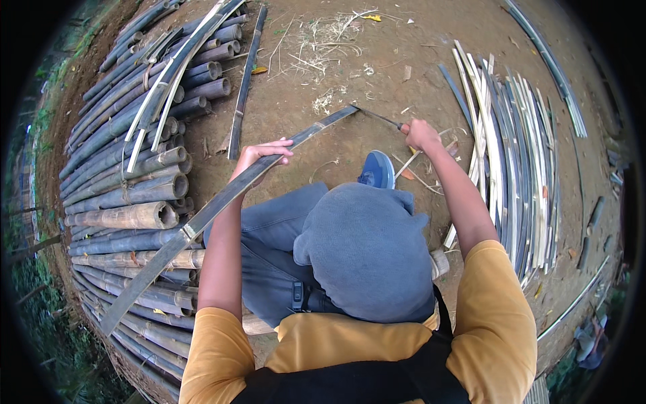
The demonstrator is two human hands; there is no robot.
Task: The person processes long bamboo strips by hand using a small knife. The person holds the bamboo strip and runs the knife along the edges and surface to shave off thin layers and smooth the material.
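Observation:
A long dark split-bamboo strip [219, 200] slants from the lower left up to the middle of the view. My left hand [262, 157] holds it toward its upper part, fingers laid across and closed on it. In my right hand [422, 136], wrapped in a fist, is the handle of a knife with a thin dark blade [382, 120]. The blade points left, and its tip meets the far end of the strip. Whether it cuts into the bamboo I cannot tell.
Stacked bamboo poles [141, 192] fill the left side, with pale split strips [168, 74] on top. To the right lies a bundle of split strips [515, 168]. Shavings [326, 50] litter the dirt ahead, near another dark strip [247, 81]. My blue shoe [377, 170] is below the knife.

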